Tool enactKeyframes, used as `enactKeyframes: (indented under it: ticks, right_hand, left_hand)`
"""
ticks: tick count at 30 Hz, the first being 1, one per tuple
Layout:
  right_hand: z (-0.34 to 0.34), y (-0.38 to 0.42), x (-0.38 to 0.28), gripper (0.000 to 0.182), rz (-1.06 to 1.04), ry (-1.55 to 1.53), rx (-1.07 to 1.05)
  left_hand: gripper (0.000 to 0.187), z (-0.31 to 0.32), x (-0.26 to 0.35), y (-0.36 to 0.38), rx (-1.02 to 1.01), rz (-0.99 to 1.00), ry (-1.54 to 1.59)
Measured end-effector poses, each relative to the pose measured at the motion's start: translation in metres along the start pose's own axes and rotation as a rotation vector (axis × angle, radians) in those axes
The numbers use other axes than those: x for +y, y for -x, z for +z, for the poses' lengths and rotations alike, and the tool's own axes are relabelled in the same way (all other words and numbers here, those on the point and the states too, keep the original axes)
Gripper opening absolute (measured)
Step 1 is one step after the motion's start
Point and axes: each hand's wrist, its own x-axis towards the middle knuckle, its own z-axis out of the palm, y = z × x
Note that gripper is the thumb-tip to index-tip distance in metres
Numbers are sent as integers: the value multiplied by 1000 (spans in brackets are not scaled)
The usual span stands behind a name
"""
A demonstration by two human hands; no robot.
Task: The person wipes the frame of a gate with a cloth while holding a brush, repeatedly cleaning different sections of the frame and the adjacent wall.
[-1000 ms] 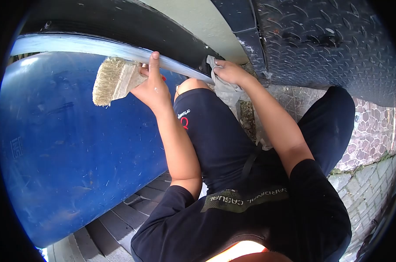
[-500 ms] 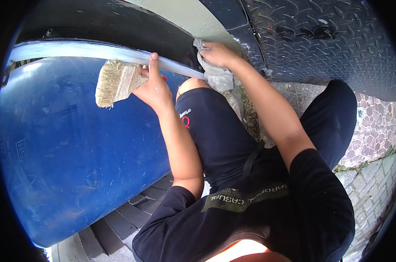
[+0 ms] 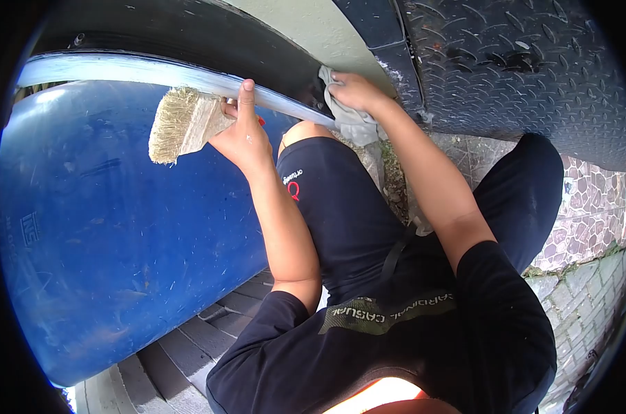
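Observation:
A wide brush [image 3: 189,125] with pale bristles is held in my left hand [image 3: 244,134], its fingers closed on the handle end and the thumb pointing up. The bristles hang to the left, just below a whitish-blue rail [image 3: 130,70]. My right hand [image 3: 354,93] is closed on a grey cloth [image 3: 351,119], which lies bunched against the lower part of a dark panel [image 3: 254,58] near the right end of the rail.
A large blue barrel [image 3: 126,221] lies on the left, below the rail. Dark diamond-patterned metal plate [image 3: 506,69] fills the upper right. My knees [image 3: 340,186] are bent in front of me. Patterned paving [image 3: 579,214] shows at the right, dark slats at the lower left.
My right hand and the cloth appear slightly further right and lower. The rail and panel have shifted slightly in view. The brush remains in my left hand.

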Motion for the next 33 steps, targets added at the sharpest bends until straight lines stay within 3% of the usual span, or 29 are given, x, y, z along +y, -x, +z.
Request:
enactKeyframes:
  ticks: [3,8,13,17,24,27,29,33]
  right_hand:
    - [7,18,35,53,150,120,-76]
    - [19,37,68,53,328,139,-112]
    - [29,23,69,55,278,102,-84]
    - [16,8,44,55,193,1,-42]
    - [33,-22,99,54,256,22,-22]
    - [24,-21,77,52,218,0,22]
    - [9,-9,46,54,83,-78,-3]
    - [10,-10,50,54,94,-69,-39]
  left_hand:
    - [34,5,-4,-2,36,121,56]
    - [35,-3,2,1,-1,-21,6]
    - [36,2,-8,-2,22,111,49]
    - [35,-2,-3,0,-2,26,-9]
    - [36,3,8,2,8,21,-10]
    - [39,3,2,-1,5,27,32]
    - [40,1,-6,2,-3,38,34]
    - [39,-2,-4,-2,-7,41,6]
